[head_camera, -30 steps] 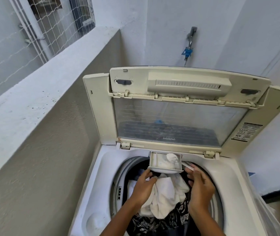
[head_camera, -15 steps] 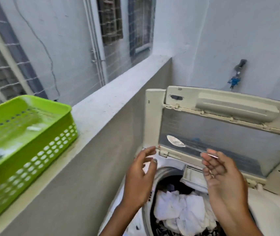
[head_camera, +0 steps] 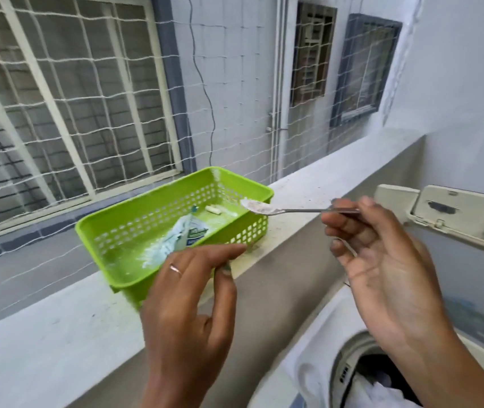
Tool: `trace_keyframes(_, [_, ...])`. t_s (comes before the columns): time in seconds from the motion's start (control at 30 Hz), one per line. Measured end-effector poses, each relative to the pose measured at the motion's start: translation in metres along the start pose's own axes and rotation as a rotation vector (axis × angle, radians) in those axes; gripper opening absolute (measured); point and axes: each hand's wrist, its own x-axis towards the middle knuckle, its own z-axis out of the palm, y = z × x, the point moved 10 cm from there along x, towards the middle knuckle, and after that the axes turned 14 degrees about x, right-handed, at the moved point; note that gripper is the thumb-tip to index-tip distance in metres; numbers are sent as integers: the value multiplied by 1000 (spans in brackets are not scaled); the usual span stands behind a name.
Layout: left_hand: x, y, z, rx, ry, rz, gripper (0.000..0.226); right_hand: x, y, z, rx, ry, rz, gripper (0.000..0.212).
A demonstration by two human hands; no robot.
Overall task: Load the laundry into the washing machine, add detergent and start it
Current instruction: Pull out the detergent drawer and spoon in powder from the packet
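1. Balcony ledge (head_camera: 308,187) w/ netted windows behind carries the green basket (head_camera: 134,231); washing machine (head_camera: 317,348) sits at the ledge's right end, lid (head_camera: 455,213) up, laundry (head_camera: 382,390) visible in the drum.
2. Vs 0.5 s ago: view has swung left, so the basket is now centre frame instead of far left, & the machine is pushed to the lower right. Spoon (head_camera: 282,209) has travelled from in front of the lid over to the basket's right corner.
3. Spoon's long axis runs roughly level, left-right; bowl end points left toward the basket, w/ white powder residue in it.
4. Right hand (head_camera: 382,260) pinches the handle's far right end betw thumb & fingertips; rest of the spoon sticks out left of the grip.
5. Left hand (head_camera: 193,290) is held loosely spread at the basket's near wall, holding nothing; ring on one finger.
6. Detergent sachet (head_camera: 181,235), torn, lies inside the basket amid spilled powder.
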Motion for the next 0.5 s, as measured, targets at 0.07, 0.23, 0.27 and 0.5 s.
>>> trace_keyframes(0.07, [1,-2,-22,96,94,14,22,2,10,19,-31,-60,28,23])
trace_keyframes(0.23, [4,-36,-43,390,133,-128,17,6,30,49,-117,-145,51,21])
trace_keyframes(0.27, [4,-42,-43,420,114,-150,18,7,33,51,-134,-151,51,21])
trace_keyframes(0.5, [0,-60,-33,499,-19,-220,25,9,46,54,-219,-159,51,22])
